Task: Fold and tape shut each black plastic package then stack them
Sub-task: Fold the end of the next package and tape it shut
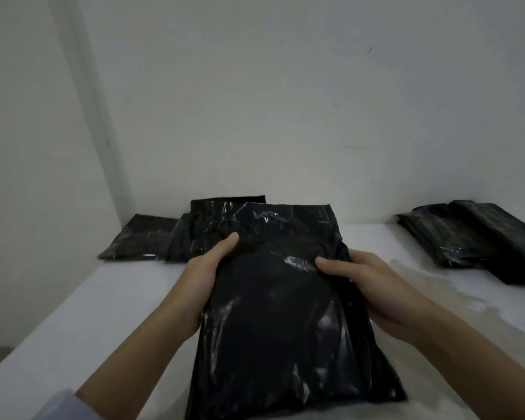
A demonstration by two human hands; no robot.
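A black plastic package (282, 313) lies on the white table (88, 313), its near edge cut off. The left hand (200, 277) and right hand (373, 286) grip its sides, thumbs on top, fingers hidden beneath. Beyond the grip left, dim packages (164, 237) overlap; far right, a stack (473, 237) runs off-frame.

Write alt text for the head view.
Both hands, left hand and right hand, grip the sides of a black package on a white table. More black packages lie at far left and far right by the wall.
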